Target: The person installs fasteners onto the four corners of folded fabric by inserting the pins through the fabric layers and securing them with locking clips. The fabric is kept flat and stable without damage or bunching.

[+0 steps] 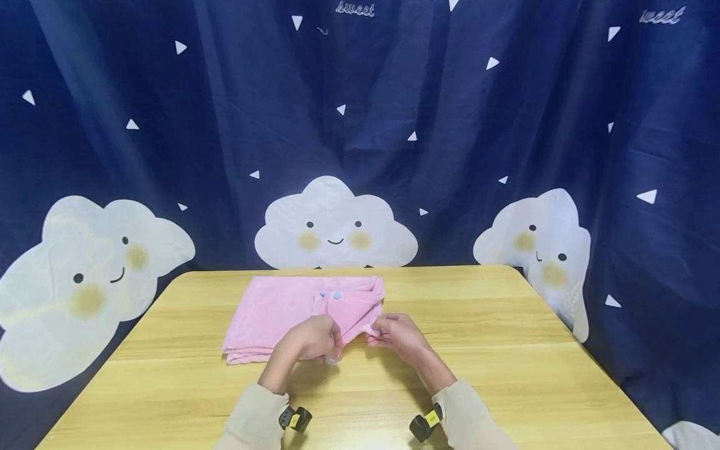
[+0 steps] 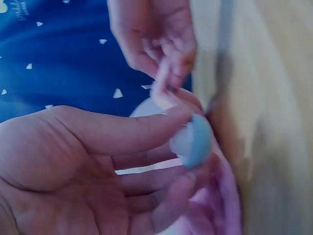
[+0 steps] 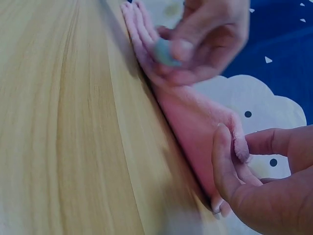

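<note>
A pink fleecy cloth (image 1: 270,315) lies folded on the table, with a round pale blue button (image 1: 337,295) on its upper flap. At its near edge my left hand (image 1: 317,337) pinches a pale blue button (image 2: 199,142) between thumb and fingers, seen nearly edge-on in the left wrist view. To the right, my right hand (image 1: 400,336) grips the cloth's near right corner, which is lifted off the tabletop. In the right wrist view, the thumb and fingers of that hand hold the cloth's thick edge (image 3: 239,139). Pink fabric stretches between both hands.
The wooden table (image 1: 506,375) extends on all sides of the cloth. Beyond its far edge hangs a dark blue curtain (image 1: 360,150) with smiling clouds and white triangles. Each wrist wears a strap with a small black camera (image 1: 302,420).
</note>
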Available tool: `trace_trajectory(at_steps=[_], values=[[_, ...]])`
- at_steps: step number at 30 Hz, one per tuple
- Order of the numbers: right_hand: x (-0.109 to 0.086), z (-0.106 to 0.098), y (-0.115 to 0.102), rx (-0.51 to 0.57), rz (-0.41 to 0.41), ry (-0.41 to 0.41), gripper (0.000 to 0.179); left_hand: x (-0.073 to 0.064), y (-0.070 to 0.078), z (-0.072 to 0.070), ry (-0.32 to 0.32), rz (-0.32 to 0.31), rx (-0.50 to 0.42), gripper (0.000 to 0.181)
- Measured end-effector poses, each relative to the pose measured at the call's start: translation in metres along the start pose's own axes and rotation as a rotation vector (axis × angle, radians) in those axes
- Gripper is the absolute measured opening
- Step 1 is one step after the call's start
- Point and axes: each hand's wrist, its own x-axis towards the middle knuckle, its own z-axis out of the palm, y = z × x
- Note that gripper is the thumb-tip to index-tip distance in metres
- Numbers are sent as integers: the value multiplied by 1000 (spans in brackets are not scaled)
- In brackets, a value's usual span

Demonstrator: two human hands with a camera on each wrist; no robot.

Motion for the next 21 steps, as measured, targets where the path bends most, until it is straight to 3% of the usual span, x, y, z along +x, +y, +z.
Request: trace_trajectory(at_steps=[5,10,21], values=[[-1,0,-1,-2,5,-10,23,8,9,-3,105,67,-65,5],[-1,1,-2,5,5,-4,18,17,16,-2,206,69,-163,3],[2,0,2,-1,-3,7,11,31,30,2,349,135,-384,15]])
